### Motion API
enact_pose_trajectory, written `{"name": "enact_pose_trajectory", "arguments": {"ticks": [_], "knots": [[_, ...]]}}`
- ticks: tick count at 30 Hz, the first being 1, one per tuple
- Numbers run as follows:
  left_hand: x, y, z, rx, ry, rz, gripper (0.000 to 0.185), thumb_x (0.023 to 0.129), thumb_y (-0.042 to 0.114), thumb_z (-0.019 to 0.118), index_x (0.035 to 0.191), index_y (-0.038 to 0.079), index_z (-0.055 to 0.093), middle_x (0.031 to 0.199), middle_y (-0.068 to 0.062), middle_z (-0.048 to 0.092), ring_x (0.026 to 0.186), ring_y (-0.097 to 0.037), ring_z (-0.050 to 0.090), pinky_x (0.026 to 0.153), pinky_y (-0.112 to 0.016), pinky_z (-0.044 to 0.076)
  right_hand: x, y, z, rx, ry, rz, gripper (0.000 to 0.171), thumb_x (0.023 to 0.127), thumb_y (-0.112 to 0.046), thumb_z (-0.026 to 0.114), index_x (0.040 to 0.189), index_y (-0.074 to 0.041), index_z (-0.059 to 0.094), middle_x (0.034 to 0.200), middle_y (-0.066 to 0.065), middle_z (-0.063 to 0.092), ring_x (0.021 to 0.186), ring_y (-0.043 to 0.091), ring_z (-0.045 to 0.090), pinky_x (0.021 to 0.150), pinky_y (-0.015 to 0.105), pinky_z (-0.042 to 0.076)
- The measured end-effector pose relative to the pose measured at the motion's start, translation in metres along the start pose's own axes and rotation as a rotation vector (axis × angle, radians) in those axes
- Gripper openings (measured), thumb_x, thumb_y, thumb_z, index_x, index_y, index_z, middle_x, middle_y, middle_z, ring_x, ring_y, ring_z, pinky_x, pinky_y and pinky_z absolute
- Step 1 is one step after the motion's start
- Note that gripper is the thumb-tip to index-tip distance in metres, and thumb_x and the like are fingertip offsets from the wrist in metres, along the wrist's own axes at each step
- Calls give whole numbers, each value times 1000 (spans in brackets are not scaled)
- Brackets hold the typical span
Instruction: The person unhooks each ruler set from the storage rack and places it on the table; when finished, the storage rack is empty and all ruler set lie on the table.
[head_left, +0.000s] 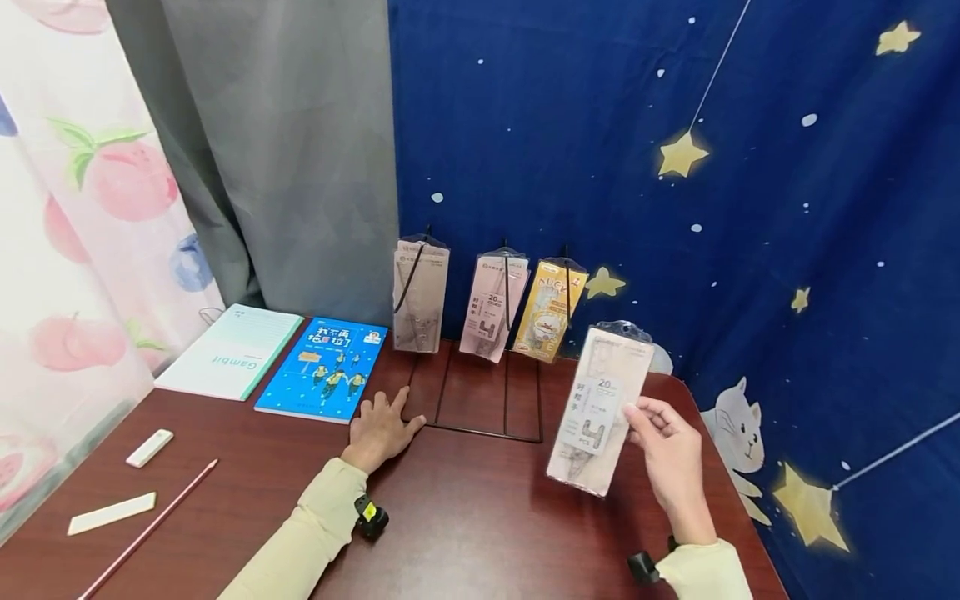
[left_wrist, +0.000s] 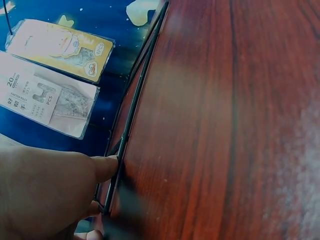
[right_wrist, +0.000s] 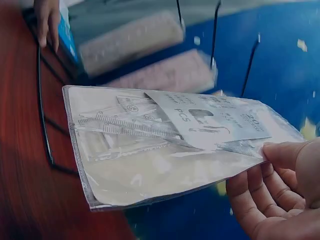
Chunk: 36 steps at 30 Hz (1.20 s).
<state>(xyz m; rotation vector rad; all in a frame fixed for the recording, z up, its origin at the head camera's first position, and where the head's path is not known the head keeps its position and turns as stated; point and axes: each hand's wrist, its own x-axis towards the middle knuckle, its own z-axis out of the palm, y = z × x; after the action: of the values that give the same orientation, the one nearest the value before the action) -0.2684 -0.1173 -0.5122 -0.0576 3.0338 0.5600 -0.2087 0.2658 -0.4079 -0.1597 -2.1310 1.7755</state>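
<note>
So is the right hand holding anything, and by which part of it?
The right hand pinches a pale pink, flat, rectangular plastic ruler packet by one long edge.

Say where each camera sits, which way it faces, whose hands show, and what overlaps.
Head: worn on the head, facing forward and down over the table and black rack; left hand, right hand and both sleeves show.
Left wrist: on that wrist, facing the rack's base and hanging packs, image turned sideways; left hand only, lower left.
Right wrist: on that wrist, facing across the held ruler pack toward the rack; right hand lower right, left hand top left.
Shared: head and right wrist both show the held ruler pack and both hands.
</note>
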Motion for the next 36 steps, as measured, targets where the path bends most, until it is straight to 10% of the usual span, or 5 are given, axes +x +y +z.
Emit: {"name": "enact_pose_trajectory", "arguments": {"ticks": [19, 25, 36], "knots": [[-1, 6, 5, 8, 1, -18, 73, 101, 53, 60, 161, 16, 39, 132, -25, 50, 104, -37, 46, 76, -50, 49, 101, 118, -31, -168, -114, 323, 48, 104, -21, 63, 139, 11, 58, 92, -9, 70, 76, -2, 65, 70, 15, 55], [-2, 6, 4, 2, 13, -17, 72, 101, 52, 61, 160, 15, 41, 129, -25, 50, 103, -37, 46, 75, -50, 49, 107, 129, -27, -249, -115, 287, 42, 105, -21, 63, 135, 9, 63, 115, 12, 71, 78, -2, 64, 70, 16, 56], [-1, 1, 3, 4, 21, -24, 71, 101, 50, 61, 160, 15, 41, 128, -25, 51, 102, -37, 47, 74, -50, 49, 118, 132, -12, -503, -117, 188, 31, 97, -19, 70, 116, 5, 75, 94, 11, 79, 67, 2, 65, 61, 17, 51]]}}
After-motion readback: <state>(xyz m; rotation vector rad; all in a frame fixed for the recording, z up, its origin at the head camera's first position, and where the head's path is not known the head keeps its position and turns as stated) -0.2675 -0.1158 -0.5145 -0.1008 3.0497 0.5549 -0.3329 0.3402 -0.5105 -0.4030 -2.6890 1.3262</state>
